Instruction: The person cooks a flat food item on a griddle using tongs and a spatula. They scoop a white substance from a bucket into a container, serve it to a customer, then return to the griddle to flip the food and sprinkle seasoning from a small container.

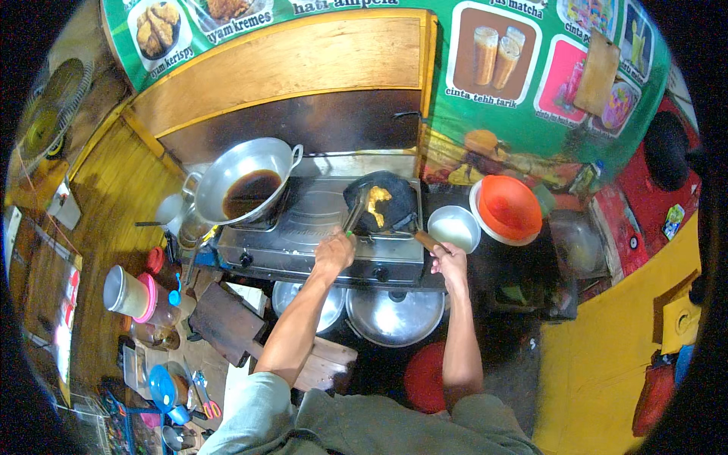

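Observation:
My left hand (pixel 334 252) is closed on the handle of a metal cooking utensil (pixel 357 213), perhaps a spatula or tongs; its far end reaches into a dark wok. Yellow-orange food, which looks like fried egg (pixel 377 205), lies in the black wok (pixel 401 207) on the stove's right burner. My right hand (pixel 451 263) holds a wooden handle (pixel 426 241), whose metal part runs left to the wok's lower right edge. Just above and right of this hand stands a round metal pot (pixel 454 228) with pale liquid. The two-burner gas stove (pixel 318 256) is under both hands.
A large aluminium wok (pixel 253 149) with dark brown oil sits on the left burner. Right of the pot is an orange plastic basin (pixel 509 207). Lidded pots (pixel 395 321) stand below the stove. Cutting boards (pixel 227 323), plastic jars (pixel 128 293) and red-handled scissors (pixel 211 408) lie to the left.

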A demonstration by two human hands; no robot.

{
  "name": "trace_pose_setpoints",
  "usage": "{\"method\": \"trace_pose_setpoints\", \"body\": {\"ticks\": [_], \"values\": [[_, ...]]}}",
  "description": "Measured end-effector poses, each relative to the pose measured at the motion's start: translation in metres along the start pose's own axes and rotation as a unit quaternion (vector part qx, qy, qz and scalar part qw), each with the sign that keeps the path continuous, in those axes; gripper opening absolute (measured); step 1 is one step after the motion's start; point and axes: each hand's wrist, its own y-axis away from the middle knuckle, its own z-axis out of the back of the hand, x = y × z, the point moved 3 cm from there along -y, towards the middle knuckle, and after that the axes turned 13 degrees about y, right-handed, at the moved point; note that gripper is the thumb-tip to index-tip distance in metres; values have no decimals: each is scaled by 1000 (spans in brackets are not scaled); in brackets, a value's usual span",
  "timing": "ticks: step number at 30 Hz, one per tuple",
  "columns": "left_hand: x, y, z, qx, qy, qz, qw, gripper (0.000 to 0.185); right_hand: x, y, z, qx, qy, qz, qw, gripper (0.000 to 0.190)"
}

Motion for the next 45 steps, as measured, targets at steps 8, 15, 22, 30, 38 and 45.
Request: {"method": "trace_pose_setpoints", "body": {"ticks": [8, 15, 22, 30, 38, 45], "values": [[3, 20, 32, 34, 9, 65, 997, 59, -3, 7, 0, -1, -51, -8, 999, 31], [-24, 15, 20, 48, 8, 24, 999, 57, -5, 4, -3, 0, -47, -3, 999, 32], [-31, -7, 9, -79, 16, -61, 995, 44, -7, 7, 5, -13, -21, -25, 999, 33], [-11, -20, -28, -80, -70, -90, 990, 51, 11, -14, 11, 5, -12, 5, 1000, 21], [-21, -4, 5, 16, 101, 53, 993, 65, 12, -42, 35, -38, 62, 33, 997, 29], [-3, 13, 3, 31, 100, 70, 992, 70, 2, -44, 41, -95, 67, 19, 993, 34]]}}
